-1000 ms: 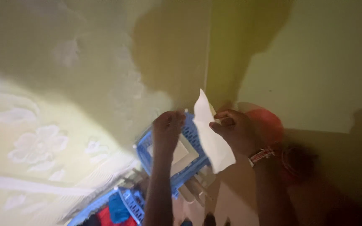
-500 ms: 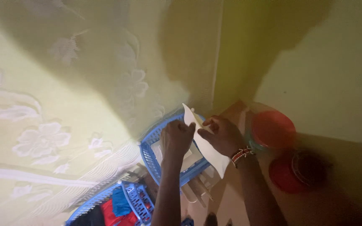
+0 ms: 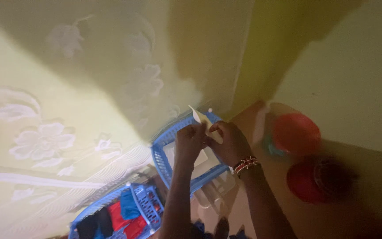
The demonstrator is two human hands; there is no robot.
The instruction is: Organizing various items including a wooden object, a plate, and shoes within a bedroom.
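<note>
A dim corner is seen, with yellow-green walls [image 3: 332, 75] and a pale curtain [image 3: 58, 132] embossed with flowers. A thin cream paper sheet [image 3: 198, 117] is pinched by the left hand [image 3: 190, 144] and right hand [image 3: 229, 144] above a blue slotted plastic basket [image 3: 162, 155] (rectangular, rigid).

Dim yellow-green walls [image 3: 354, 88], pale floral curtain [image 3: 45, 132]
</note>
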